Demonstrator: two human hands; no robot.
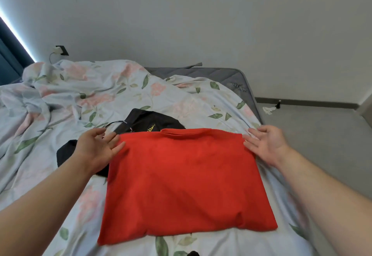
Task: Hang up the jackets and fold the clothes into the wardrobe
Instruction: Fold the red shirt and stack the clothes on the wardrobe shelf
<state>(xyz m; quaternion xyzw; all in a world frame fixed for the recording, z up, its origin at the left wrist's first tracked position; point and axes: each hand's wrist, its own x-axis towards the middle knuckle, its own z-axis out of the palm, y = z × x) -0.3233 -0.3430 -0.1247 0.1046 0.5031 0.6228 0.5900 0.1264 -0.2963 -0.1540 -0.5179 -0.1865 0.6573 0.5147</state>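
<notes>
- While the red folded shirt [185, 183] lies flat in the middle of the bed's near half, both of the person's hands sit at its far corners, palms turned inward towards each other.
- The left hand [96, 149] has its fingers spread and straight, gripping nothing. The fingertips touch the shirt's far left corner.
- The right hand [265, 145] is also spread and holds nothing. It is just beside the shirt's far right corner, close to the bed's right edge.
- The step in hand looks like squaring off or lifting the folded shirt.
- To do it well, slide flat fingers under both far corners together. Keep the collar fold level, and support the middle so the layers do not slip apart.
- The soft, rumpled floral sheet [60, 104] gives little support, so an even, two-handed lift would suit better than a drag.
- A black garment [149, 122] lies just beyond the shirt, partly under its far left corner and under the left hand. A thin dark hanger hook [114, 123] pokes out of it.
- Count: one red shirt, two hands and one hanger hook.
- Count: black cloth shows in two patches, and I cannot tell whether they are one garment or two.
- One small dark item [193, 253] peeks in at the bed's near edge, too cut off to identify.
- Grey bare mattress [227, 75] shows at the bed's far right corner.
</notes>
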